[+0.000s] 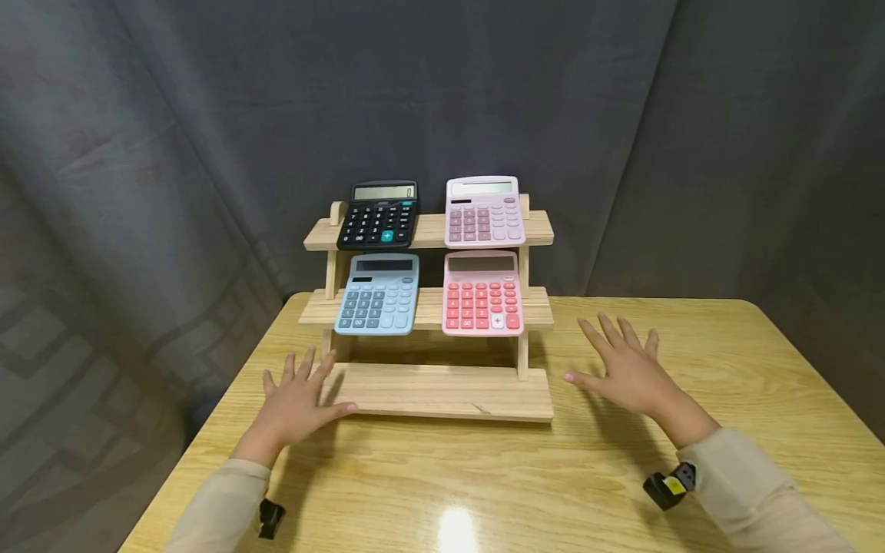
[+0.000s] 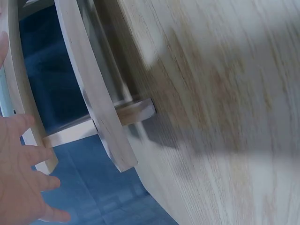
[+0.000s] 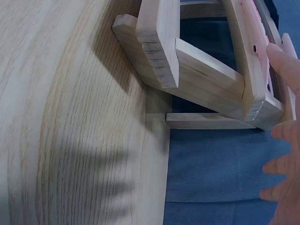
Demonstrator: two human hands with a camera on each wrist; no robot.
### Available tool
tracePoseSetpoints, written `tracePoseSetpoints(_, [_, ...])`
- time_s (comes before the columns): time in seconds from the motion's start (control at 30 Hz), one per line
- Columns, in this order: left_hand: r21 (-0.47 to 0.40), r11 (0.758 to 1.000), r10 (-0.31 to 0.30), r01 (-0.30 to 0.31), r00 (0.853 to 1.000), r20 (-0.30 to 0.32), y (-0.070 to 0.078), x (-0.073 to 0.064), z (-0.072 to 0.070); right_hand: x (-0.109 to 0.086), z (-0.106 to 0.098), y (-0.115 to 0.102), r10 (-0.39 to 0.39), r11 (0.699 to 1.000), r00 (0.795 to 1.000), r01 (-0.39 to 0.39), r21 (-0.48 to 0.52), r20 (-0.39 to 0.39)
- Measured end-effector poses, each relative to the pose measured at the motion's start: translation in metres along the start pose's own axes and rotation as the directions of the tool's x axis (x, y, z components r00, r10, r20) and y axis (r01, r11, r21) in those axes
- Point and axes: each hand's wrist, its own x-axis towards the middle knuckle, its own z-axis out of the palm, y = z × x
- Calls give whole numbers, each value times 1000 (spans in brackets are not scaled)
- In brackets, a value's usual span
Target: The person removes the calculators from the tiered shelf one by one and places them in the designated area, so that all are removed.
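A three-tier wooden stand [image 1: 442, 390] rests on the table. On its top tier lean a black calculator [image 1: 379, 215] at left and a pale lilac calculator [image 1: 485, 212] at right. The middle tier bears a light blue calculator [image 1: 378, 295] and a pink calculator [image 1: 482, 294]. My left hand [image 1: 296, 401], fingers spread, is by the bottom tier's left end; whether it touches the wood I cannot tell. To the right of the stand, my right hand [image 1: 625, 374] hovers apart from it with fingers spread. Both hands hold nothing; each also shows in its wrist view.
The wooden table [image 1: 387, 484] extends around the stand, its far edge near a dark grey curtain [image 1: 442, 100]. Small black devices are strapped at the left wrist [image 1: 271, 518] and the right wrist [image 1: 669, 487]. The bottom tier bears no calculator.
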Motion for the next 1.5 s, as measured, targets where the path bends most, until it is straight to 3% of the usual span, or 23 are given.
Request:
tracePoseSetpoints(0.37, [-13,1000,-17,17,1000,4,-9,0,4,8,3,-3,-10,999,1000,10,37,-19])
tracePoseSetpoints(0.93, [-101,994,-35,41,998,60,-18,1,3,25,-1,-15,-40,977,994,60,203,-100])
tracePoseSetpoints(1.27, [-182,981,-50,66,995,90,-27,3,9,37,-11,-25,-16,929,991,63,365,-131])
tracePoseSetpoints(1.5, [-219,974,-38,56,996,83,-31,6,13,47,-18,-31,19,877,989,53,477,-145])
